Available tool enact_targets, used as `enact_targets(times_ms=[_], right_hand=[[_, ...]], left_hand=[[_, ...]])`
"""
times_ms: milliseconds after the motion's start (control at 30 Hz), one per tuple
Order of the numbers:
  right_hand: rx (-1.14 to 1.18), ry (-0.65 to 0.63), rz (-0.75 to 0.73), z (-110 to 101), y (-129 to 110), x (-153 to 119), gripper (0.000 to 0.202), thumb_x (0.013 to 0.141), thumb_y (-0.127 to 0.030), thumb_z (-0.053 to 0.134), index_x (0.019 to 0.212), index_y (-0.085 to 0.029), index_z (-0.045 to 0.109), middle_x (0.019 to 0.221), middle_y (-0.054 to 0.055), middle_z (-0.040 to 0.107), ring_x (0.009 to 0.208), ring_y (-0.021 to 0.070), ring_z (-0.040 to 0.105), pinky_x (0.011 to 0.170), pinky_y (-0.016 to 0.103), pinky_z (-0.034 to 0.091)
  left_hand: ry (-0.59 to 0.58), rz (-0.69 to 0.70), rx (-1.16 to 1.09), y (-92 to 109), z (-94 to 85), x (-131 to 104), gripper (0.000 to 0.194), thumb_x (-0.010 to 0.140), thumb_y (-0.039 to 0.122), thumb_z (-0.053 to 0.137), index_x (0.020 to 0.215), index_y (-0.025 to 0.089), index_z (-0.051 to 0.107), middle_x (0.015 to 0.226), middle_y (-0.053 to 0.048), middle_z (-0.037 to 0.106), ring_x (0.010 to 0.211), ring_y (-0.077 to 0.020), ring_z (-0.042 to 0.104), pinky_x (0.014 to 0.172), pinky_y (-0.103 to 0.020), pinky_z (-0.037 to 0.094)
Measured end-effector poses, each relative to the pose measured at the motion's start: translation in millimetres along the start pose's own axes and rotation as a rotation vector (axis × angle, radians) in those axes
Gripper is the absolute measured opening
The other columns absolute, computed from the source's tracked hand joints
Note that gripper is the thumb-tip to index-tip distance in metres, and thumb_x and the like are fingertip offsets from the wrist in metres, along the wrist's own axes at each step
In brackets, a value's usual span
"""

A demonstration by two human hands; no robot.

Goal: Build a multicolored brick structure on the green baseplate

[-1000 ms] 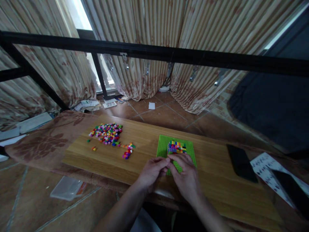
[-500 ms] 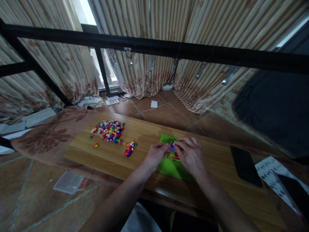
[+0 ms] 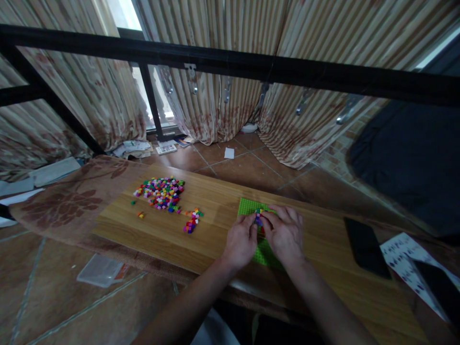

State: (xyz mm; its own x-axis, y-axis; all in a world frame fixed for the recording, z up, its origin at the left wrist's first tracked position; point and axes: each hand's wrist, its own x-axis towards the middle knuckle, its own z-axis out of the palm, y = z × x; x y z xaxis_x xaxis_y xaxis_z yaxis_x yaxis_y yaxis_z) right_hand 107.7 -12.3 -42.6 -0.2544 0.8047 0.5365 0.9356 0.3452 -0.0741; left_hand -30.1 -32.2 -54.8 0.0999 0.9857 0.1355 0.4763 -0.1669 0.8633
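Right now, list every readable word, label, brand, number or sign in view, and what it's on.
No legible text anywhere.
White card by the window: blocky dark print, too small to read.
Printed sheet at far right: rows of dark marks, too blurred to read.
Green baseplate: no lettering visible.

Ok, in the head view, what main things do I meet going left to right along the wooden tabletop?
Large brick pile → smaller brick cluster → left hand → right hand → flat black object.
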Motion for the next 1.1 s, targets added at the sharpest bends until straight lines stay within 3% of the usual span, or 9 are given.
enact_targets(times_ms=[367, 900, 1100], right_hand=[[-0.030, -0.004, -0.066, -2, -7, -7, 0.020, 0.089, -0.024, 0.056, 0.100, -0.024, 0.072, 0.108, 0.006, 0.067, 0.097, 0.0237, 0.049, 0.083, 0.037, 0.034], [-0.074, -0.053, -0.104, -1, -9, -4, 0.021, 0.089, -0.020, 0.051, 0.095, -0.022, 0.071, 0.106, 0.008, 0.067, 0.095, 0.0252, 0.050, 0.080, 0.040, 0.035], [-0.026, 0.015, -0.081, -13, -18, -7, 0.022, 0.091, -0.022, 0.050, 0.098, -0.021, 0.071, 0.110, 0.009, 0.066, 0.097, 0.0257, 0.051, 0.083, 0.041, 0.038]], left_hand=[[-0.014, -0.006, 0.060, 1, 2.1, -1, 0.038, 0.091, 0.018, 0.039, 0.125, 0.015, 0.056, 0.117, -0.011, 0.061, 0.107, -0.0204, 0.060, 0.099, -0.035, 0.048], [0.027, 0.051, 0.074, -8, 11.7, -3, 0.039, 0.092, 0.018, 0.036, 0.126, 0.019, 0.054, 0.110, -0.009, 0.060, 0.099, -0.0195, 0.060, 0.093, -0.033, 0.051], [0.058, -0.009, 0.054, -7, -1.4, -16, 0.041, 0.091, 0.019, 0.039, 0.130, 0.016, 0.049, 0.115, -0.011, 0.059, 0.102, -0.0211, 0.060, 0.095, -0.036, 0.050]])
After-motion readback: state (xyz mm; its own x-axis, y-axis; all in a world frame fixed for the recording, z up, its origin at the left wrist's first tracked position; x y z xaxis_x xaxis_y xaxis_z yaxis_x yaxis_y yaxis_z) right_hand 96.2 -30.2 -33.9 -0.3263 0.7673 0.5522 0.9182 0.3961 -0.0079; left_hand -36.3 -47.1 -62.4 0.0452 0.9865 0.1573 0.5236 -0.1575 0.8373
